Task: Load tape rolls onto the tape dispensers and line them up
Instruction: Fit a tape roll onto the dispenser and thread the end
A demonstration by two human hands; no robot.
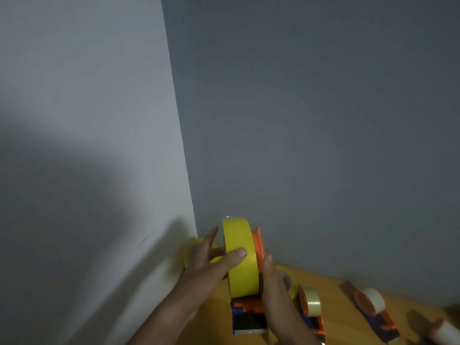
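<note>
Yellow tape roll (240, 255) on an orange dispenser (249, 310)
Left hand (211, 267) fingers grip the roll; right hand (273, 287) lies flat against the dispenser, fingers straight, on the wooden table (333, 295)

Tape roll (240, 255) stands on edge on the dispenser (247, 317), in front of the wall corner (191, 195). Left hand (211, 265) lies against the roll's left side, thumb across its rim; right hand (273, 290) lies along the dispenser's right side. A second roll (191, 247) sits behind the left hand, by the corner. A third roll (290, 280) lies behind the right hand. To the right, on the table (333, 290), two loaded dispensers (311, 307) (371, 305) stand side by side, apart.
</note>
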